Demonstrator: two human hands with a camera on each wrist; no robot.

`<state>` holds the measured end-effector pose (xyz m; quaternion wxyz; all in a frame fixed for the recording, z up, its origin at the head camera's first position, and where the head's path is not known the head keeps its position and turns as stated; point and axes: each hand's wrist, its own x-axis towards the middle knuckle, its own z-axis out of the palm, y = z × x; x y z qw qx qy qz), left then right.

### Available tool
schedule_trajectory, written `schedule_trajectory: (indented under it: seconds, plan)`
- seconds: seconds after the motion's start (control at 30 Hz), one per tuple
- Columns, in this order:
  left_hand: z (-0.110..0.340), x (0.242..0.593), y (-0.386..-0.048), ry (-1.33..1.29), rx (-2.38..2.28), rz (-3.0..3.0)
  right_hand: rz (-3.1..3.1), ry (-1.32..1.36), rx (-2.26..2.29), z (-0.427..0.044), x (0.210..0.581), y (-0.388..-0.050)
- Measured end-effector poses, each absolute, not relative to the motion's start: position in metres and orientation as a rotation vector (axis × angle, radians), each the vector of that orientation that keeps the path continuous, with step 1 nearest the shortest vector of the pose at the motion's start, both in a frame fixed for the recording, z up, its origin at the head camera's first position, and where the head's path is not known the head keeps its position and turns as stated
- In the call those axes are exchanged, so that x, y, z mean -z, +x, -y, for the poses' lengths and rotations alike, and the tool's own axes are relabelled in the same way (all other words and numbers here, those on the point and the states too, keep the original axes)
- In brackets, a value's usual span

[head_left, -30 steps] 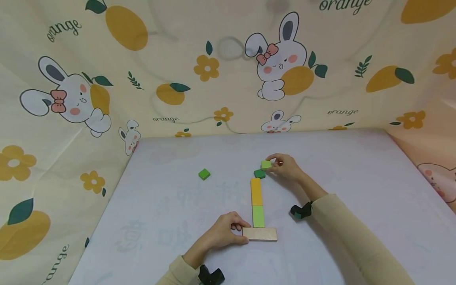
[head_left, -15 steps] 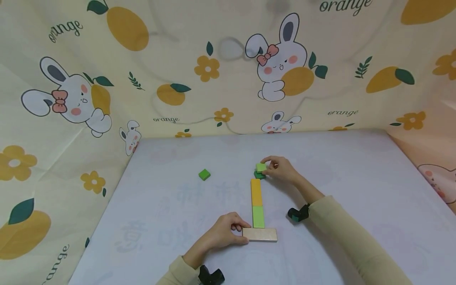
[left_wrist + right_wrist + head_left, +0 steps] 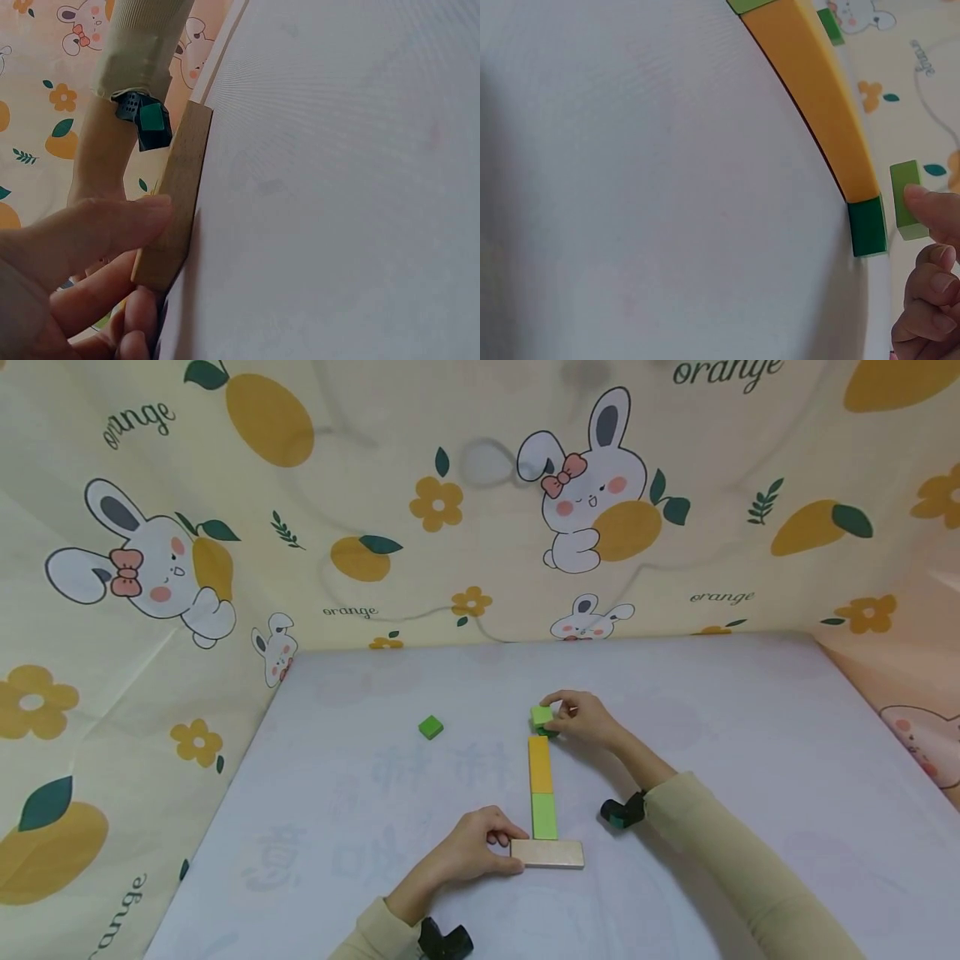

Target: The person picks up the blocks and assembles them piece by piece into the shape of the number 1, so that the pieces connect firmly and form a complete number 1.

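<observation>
My left hand (image 3: pixel 476 845) grips the left end of a plain wooden block (image 3: pixel 552 854), thumb on the near side and fingers on the far side. From that block a light green block (image 3: pixel 544 816) and a yellow block (image 3: pixel 539 764) run away from me in a line. A dark green block (image 3: pixel 867 226) touches the yellow block's far end; in the head view it is mostly covered. My right hand (image 3: pixel 587 718) pinches a small light green block (image 3: pixel 542 717) between thumb and finger. The right wrist view shows that block apart from the dark green one.
A single green block (image 3: pixel 431 727) lies on the white table (image 3: pixel 337 810), left of the line. Behind the table hangs a printed cloth (image 3: pixel 465 560) with rabbits and oranges. Each wrist carries a small black camera (image 3: pixel 624 811).
My right hand has moved left and slightly nearer with the small light green block, which now overlaps the dark green block in the head view. The left hand has kept its place.
</observation>
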<state>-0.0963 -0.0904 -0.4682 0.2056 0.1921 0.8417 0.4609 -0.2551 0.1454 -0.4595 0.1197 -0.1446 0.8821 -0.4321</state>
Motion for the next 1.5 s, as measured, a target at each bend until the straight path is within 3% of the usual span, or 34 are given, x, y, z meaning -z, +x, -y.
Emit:
schedule_trajectory:
  seconds: [0.77, 1.5]
  plan:
    - [0.09, 0.468, -0.097, 0.535, -1.27, -2.335, -2.579, -0.565, 1.187, -0.125, 0.467, -0.254]
    - [0.091, 0.47, -0.098, 0.535, -1.271, -2.339, -2.517, -0.522, 1.123, -0.125, 0.464, -0.262]
